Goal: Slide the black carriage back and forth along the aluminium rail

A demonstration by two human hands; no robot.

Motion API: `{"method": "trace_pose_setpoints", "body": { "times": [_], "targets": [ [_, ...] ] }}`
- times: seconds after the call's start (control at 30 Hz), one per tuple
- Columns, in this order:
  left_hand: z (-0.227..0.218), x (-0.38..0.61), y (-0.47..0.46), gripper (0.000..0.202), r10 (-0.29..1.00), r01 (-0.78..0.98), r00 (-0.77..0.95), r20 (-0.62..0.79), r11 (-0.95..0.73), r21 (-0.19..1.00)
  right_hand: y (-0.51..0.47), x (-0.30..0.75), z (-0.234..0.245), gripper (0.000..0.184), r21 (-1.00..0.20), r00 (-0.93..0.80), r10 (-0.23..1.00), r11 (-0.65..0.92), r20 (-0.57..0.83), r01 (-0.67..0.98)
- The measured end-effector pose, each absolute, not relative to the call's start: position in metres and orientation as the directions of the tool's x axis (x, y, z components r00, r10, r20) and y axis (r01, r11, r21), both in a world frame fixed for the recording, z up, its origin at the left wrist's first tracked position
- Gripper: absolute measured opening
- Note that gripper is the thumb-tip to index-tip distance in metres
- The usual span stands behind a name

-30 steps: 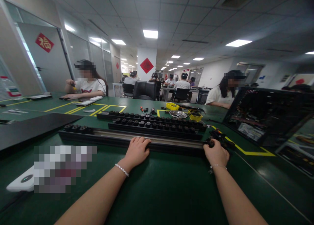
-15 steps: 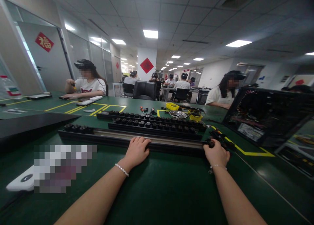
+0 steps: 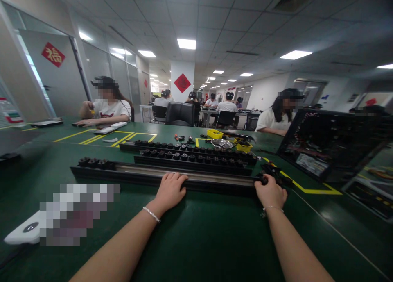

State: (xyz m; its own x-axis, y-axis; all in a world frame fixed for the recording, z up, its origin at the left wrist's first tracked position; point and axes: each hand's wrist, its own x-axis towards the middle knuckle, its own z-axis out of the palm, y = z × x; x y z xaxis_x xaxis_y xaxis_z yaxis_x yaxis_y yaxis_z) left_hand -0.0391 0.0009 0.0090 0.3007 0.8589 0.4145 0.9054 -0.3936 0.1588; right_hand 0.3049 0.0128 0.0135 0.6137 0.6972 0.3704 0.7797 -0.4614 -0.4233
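Note:
A long black rail (image 3: 215, 182) with a metal-lined channel lies crosswise in front of me. Several round black socket modules (image 3: 92, 163) sit in its left end. My left hand (image 3: 170, 189) grips the rail near the middle, fingers curled over its near wall. At the right end, my right hand (image 3: 271, 192) is closed on a small black piece (image 3: 263, 178), which looks like a socket module; the fingers cover most of it. Just beyond, two more black rails (image 3: 193, 167) filled with rows of sockets lie roughly parallel.
A partly blurred white device (image 3: 23, 229) lies at left on the green table (image 3: 196, 241). An open black computer case (image 3: 325, 151) stands at right. Further back are yellow bins (image 3: 215, 133), a metal dish (image 3: 221, 144) and loose tools. Co-workers sit across the table at left and right.
The large black panel at the left has slid out toward the left edge, leaving only a blurred dark shape there. Both my hands and the rail stay nearly in place.

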Motion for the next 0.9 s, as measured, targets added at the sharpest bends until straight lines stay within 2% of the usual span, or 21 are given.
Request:
{"method": "trace_pose_setpoints", "body": {
  "times": [0.17,0.9],
  "targets": [
    [0.0084,-0.0395,0.0014,0.033,0.856,0.905,0.304,0.417,-0.397,0.155,0.0110,0.3043,0.0137,0.049,-0.434,0.614,0.677,-0.449,0.405,0.781],
    [0.0098,-0.0395,0.0015,0.032,0.859,0.907,0.307,0.411,-0.394,0.147,0.0162,0.3089,0.0111,0.049,-0.452,0.645,0.673,-0.479,0.362,0.753]
  ]
}}
